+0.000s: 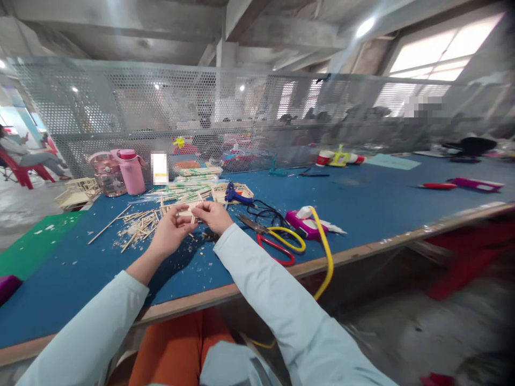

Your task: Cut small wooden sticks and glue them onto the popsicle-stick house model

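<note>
Over the blue table (249, 252), my left hand (172, 231) and my right hand (214, 215) meet around a small pale piece built of wooden sticks (185, 212). Both hands have their fingers closed on it, partly covering its shape. To the left lies a heap of loose wooden sticks (140, 228) with scraps around it. Just behind the hands are a stick-built tray-like frame (219, 193) and a blue glue gun (237, 195) with a dark cord. Scissors (273, 236) with red and yellow handles rest by my right wrist.
A purple box (308, 226) with a yellow strap (328, 257) sits right of the scissors. Pink bottles (132, 174), packs of sticks (189, 182) and a stick-built model (78, 193) stand at back left. A perforated metal screen (241, 115) runs behind the table.
</note>
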### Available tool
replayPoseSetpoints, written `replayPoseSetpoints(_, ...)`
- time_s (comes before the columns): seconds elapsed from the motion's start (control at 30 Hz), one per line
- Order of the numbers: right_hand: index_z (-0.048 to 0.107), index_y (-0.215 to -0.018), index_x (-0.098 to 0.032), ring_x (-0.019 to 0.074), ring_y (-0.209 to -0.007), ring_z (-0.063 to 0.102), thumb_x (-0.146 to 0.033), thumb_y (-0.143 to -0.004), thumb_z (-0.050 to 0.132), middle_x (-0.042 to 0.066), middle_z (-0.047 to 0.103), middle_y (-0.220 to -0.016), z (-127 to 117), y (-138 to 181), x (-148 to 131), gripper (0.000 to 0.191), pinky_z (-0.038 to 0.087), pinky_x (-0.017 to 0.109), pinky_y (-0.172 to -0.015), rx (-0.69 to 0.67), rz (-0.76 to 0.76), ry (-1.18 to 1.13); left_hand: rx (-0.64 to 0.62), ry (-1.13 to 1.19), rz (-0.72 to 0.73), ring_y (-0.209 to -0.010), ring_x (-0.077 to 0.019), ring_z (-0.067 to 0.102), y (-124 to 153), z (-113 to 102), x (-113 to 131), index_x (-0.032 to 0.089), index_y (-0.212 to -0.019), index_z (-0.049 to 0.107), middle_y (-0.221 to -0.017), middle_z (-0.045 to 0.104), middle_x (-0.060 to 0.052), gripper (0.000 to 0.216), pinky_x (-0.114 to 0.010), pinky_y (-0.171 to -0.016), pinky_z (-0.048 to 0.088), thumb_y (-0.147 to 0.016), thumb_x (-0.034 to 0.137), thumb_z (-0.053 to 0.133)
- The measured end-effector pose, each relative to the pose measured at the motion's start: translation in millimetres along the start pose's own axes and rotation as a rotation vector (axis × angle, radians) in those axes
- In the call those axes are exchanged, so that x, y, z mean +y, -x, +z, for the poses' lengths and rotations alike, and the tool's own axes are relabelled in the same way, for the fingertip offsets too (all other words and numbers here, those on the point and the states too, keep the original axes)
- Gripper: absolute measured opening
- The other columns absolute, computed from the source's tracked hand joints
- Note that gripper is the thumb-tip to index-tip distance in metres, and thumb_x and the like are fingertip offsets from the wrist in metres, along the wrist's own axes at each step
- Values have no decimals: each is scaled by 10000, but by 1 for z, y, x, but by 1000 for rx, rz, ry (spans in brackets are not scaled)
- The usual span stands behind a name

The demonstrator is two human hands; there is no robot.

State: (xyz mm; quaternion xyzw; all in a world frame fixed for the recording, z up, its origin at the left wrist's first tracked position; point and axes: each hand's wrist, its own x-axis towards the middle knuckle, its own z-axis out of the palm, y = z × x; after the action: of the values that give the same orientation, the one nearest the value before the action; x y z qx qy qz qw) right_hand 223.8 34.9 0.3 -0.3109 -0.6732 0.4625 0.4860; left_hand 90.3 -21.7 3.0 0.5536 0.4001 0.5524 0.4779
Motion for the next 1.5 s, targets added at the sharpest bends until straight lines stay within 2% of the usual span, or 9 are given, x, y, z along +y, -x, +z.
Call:
replayPoseSetpoints(0.23,476,-561,-162,52,-419,342,-478,-636,607,-78,421,-437,-1,1,-5,349,280,194,-438,-62,-12,8,37,-75,128,-585,-105,598,1,0,-4,172,-961,444,-616,633,35,428,-211,-569,421,-610,217,685)
replayPoseSetpoints(0.53,483,-574,-159,68,-474,406,-396,-688,556,-64,443,-480,-2,5,-8,273,310,194,-486,-63,-66,186,29,235,-344,-662,-134,658,-1,-4,9,122,-1007,513,-707,678,-67,366,-183,-560,496,-658,66,608)
replayPoseSetpoints(0.63,480,-544,-153,62,-475,377,-353,-702,549,-67,411,-467,-2,5,-9,264,296,191,-489,-57,-102,259,-13,242,-403,-679,-128,660,-1,-6,10,114,-1026,545,-738,681,-84,382,-161,-548,495,-656,27,589)
replayPoseSetpoints(0.87,545,-576,-137,70,-508,407,-302,-714,555,-47,492,-502,3,4,-3,216,308,194,-514,-92,-101,316,73,78,-277,-680,-122,649,-3,-4,0,125,-1071,558,-689,680,-17,487,-194,-623,498,-609,127,713)
replayPoseSetpoints(1.03,557,-572,-137,68,-506,384,-272,-716,565,-53,466,-488,6,7,-2,198,288,196,-508,-101,-108,385,65,-81,-250,-631,-132,640,-3,-3,-4,129,-1136,544,-618,672,-1,549,-192,-541,460,-613,159,707)
replayPoseSetpoints(1.13,569,-658,-143,73,-534,416,-308,-736,550,-43,492,-552,6,6,-2,183,316,195,-527,-123,-130,302,54,-62,-247,-611,-124,631,-2,-4,-5,136,-1041,604,-603,669,1,478,-189,-536,451,-585,200,731)
replayPoseSetpoints(1.27,515,-951,-174,74,-537,420,-462,-760,497,-42,479,-649,2,0,-2,346,341,193,-518,-1,-143,69,91,46,-268,-606,-112,618,-3,-2,-4,128,-804,653,-631,674,-14,325,-203,-578,470,-517,218,774)
replayPoseSetpoints(1.37,499,-941,-180,74,-495,390,-539,-766,440,-44,452,-632,-6,4,-7,404,326,199,-484,151,-119,27,103,94,-289,-602,-99,609,-3,-2,-3,128,-735,649,-643,671,-16,285,-189,-562,462,-497,208,783)
replayPoseSetpoints(1.5,555,-787,-171,93,-520,409,-443,-784,460,-26,485,-600,-32,30,-27,288,325,223,-525,227,-133,370,69,108,-293,-615,-96,609,-4,-3,-5,135,-724,655,-670,672,-18,281,-179,-547,457,-493,229,786)
